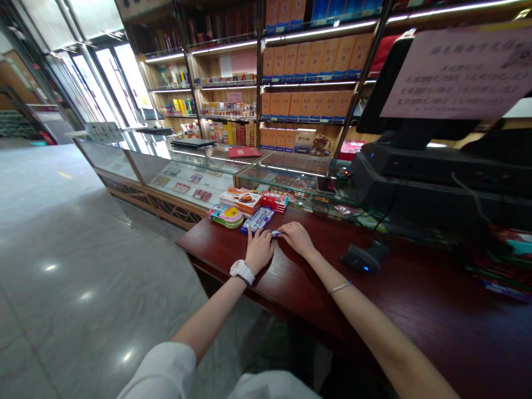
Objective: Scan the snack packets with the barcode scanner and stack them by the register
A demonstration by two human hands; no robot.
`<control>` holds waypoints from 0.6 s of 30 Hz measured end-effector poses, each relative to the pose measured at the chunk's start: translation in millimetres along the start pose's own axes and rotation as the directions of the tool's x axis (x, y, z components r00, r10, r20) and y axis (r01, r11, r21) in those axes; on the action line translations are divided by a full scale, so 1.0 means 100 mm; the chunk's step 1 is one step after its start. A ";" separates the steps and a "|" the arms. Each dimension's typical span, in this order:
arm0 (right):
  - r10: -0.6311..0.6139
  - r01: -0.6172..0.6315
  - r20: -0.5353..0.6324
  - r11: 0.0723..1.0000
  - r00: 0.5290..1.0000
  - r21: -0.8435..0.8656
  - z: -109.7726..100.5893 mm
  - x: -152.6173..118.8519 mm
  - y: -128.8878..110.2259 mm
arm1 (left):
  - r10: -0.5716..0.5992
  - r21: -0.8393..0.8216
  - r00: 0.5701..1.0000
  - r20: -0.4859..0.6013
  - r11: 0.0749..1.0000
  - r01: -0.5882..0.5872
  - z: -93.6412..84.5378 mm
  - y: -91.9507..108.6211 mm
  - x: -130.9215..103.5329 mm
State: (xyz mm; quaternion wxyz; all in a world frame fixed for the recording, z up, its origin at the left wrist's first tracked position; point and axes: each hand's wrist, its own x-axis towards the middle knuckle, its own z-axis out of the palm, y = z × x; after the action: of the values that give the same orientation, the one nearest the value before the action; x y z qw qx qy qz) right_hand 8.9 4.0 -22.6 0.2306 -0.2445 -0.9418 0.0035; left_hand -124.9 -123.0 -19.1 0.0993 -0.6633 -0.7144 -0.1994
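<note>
My left hand [259,250], with a white watch at the wrist, is at the near end of a blue-and-white packet [258,218] lying on the dark red counter. Between my two hands is a small blue-and-white item [275,234]. The fingers of my right hand [296,237] are closed on its right end, and my left fingers touch its left end. Just beyond lie a colourful rounded package [226,215], an orange-and-white box [241,199] and a stack of red boxes [275,201].
A black scanner [362,259] with a blue light rests on the counter [415,310] to the right. Behind it stands a black monitor with a pink paper sign [457,77]. Glass display cases [187,185] run along the left, with stocked shelves behind.
</note>
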 end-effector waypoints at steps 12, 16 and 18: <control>0.093 -0.132 -0.323 0.986 0.942 -0.101 -0.73 -0.35 0.32 | 0.205 -0.080 0.953 -0.225 0.970 -0.228 -0.16 0.39 0.58; 0.142 -0.209 -0.378 0.968 0.915 -0.143 -0.94 -0.52 0.46 | 0.279 -0.097 0.914 -0.296 0.943 -0.320 -0.14 0.62 0.81; 0.173 -0.255 -0.406 0.954 0.897 -0.157 -1.02 -0.61 0.52 | 0.308 -0.106 0.896 -0.320 0.928 -0.357 -0.12 0.75 0.89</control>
State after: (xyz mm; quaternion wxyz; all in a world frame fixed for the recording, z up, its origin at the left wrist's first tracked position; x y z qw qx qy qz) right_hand 124.6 10.7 36.3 0.3837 -0.3656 -0.8399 -0.1172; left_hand -61.5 -44.1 39.4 0.1840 -0.7440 -0.5485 -0.3342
